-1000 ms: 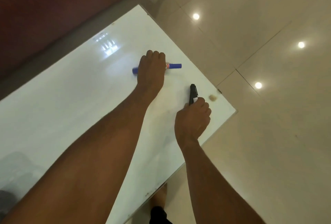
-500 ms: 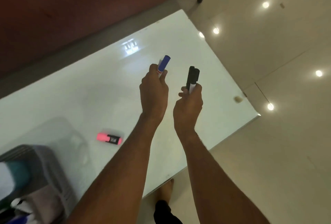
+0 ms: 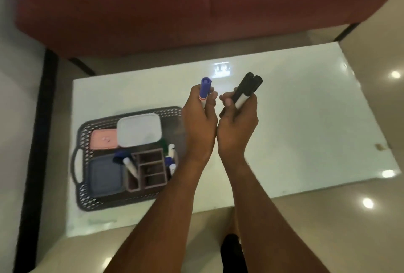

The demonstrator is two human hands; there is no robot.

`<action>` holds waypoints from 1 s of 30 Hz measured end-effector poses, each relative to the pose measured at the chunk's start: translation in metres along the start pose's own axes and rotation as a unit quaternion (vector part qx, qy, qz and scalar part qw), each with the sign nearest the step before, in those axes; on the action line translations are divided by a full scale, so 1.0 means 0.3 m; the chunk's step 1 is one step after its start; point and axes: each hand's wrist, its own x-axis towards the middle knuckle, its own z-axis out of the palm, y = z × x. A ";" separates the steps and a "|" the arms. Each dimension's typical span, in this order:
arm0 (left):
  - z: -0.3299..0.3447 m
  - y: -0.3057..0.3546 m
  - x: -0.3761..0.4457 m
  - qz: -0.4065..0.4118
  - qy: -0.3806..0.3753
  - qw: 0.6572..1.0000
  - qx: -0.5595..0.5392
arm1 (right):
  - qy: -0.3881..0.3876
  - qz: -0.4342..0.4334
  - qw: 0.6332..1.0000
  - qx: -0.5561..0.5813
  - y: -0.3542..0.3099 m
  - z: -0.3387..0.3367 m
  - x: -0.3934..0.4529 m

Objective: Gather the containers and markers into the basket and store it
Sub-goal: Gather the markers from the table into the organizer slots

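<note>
The left hand point(image 3: 200, 124) was closed around a blue-capped white marker point(image 3: 204, 91), the right hand point(image 3: 237, 126) around two black-capped markers point(image 3: 246, 89), all held upright for dropping into the dark perforated plastic basket point(image 3: 91, 200) left of the hands.

Both forearms raised side by side above the white table point(image 3: 306, 120), wrists nearly touching; left hand point(image 3: 200, 124) fisted round one marker, right hand point(image 3: 238, 126) clenching two.

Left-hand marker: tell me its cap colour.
The cap is blue-purple, on the marker in the left hand; the head view, the only one, shows it.
</note>
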 end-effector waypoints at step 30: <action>-0.646 -0.392 0.011 -0.105 -0.274 0.950 -0.112 | -0.379 -0.140 0.908 -0.110 0.227 0.097 -0.554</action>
